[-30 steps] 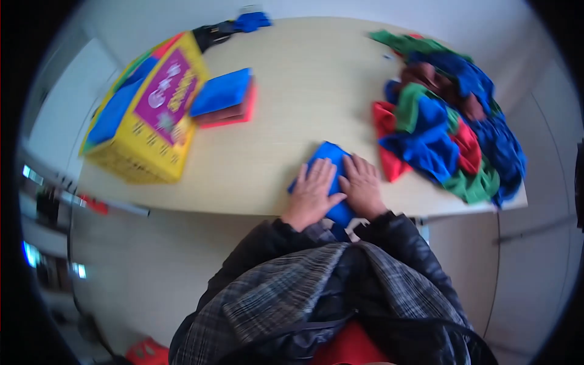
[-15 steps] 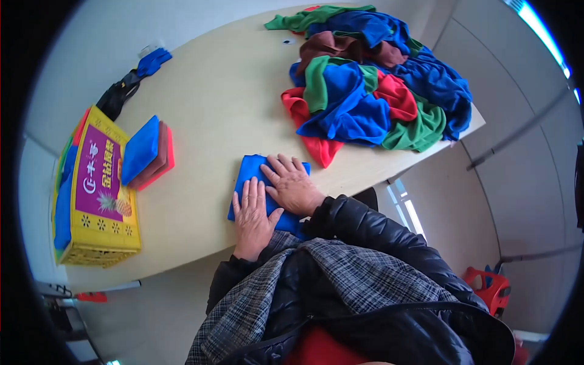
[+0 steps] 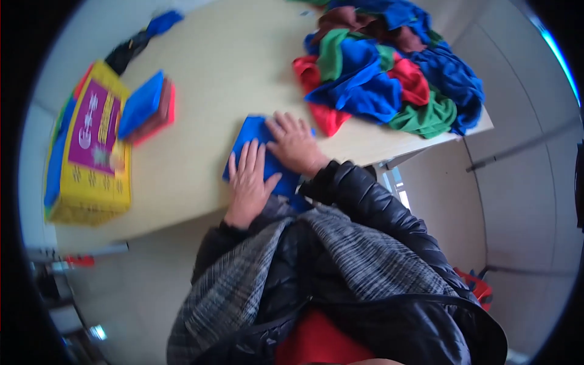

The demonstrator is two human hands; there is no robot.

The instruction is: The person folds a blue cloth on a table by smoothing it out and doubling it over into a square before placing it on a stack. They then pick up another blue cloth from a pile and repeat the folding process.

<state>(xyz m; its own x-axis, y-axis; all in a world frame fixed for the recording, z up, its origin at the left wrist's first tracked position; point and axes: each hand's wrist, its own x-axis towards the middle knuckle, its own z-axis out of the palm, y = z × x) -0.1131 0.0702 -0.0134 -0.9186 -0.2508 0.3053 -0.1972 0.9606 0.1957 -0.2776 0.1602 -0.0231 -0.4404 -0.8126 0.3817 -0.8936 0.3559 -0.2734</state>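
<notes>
A folded blue cloth lies at the near edge of the table, partly hidden under both hands. My left hand rests flat on its left part, fingers stretched out and pointing away from me. On its right part, my right hand is spread with the palm down. Neither hand grips the cloth. One part of the blue cloth reaches down toward my jacket at the table edge.
To the right sits a heap of loose blue, red, green and brown cloths. A yellow box holding coloured cloths stands at the left, beside a stack of folded cloths. Behind it lies a black and blue item.
The whole view has shifted, so the table and its things sit higher in the picture, slightly blurred. Both hands stay flat on the blue cloth, much as before.
</notes>
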